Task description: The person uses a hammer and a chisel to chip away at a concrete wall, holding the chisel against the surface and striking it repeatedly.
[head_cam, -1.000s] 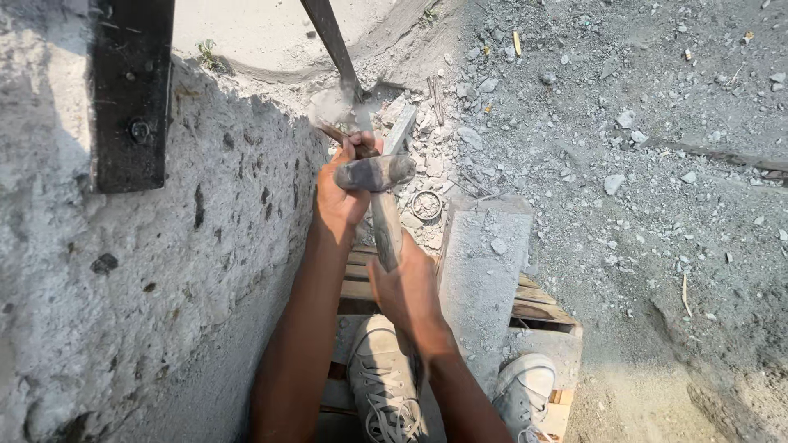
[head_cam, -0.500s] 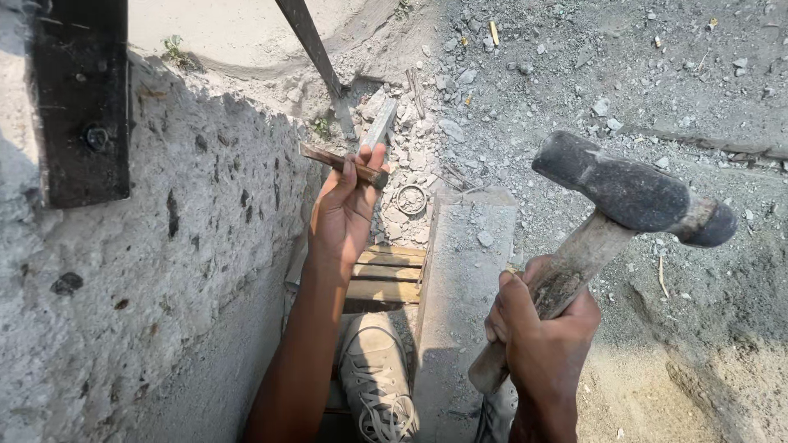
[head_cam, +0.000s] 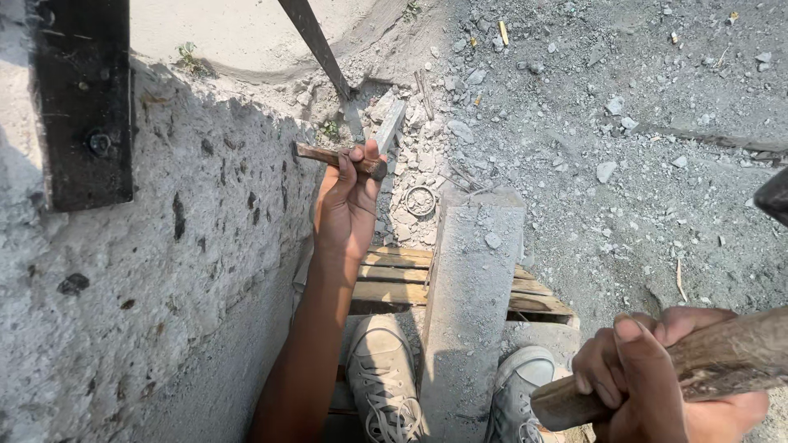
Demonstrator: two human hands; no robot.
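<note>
**At the rough grey wall: chisel set, hammer up**

In the middle of the frame, the left hand (head_cam: 346, 215) is wrapped tight around a short rusty metal chisel (head_cam: 336, 157). The chisel tip touches the rough grey concrete wall (head_cam: 164, 312) on the left side. At the lower right, the right hand (head_cam: 657, 369) grips the brown wooden handle of a hammer (head_cam: 698, 365), well apart from the chisel. The dark hammer head (head_cam: 773, 197) only peeks in at the right edge.

The wall has many small pits, and grey broken bits of stone (head_cam: 574, 123) lie on the ground at the upper right. So some chipping looks done. Most of the wall looks whole, so I think lots is left.
</note>
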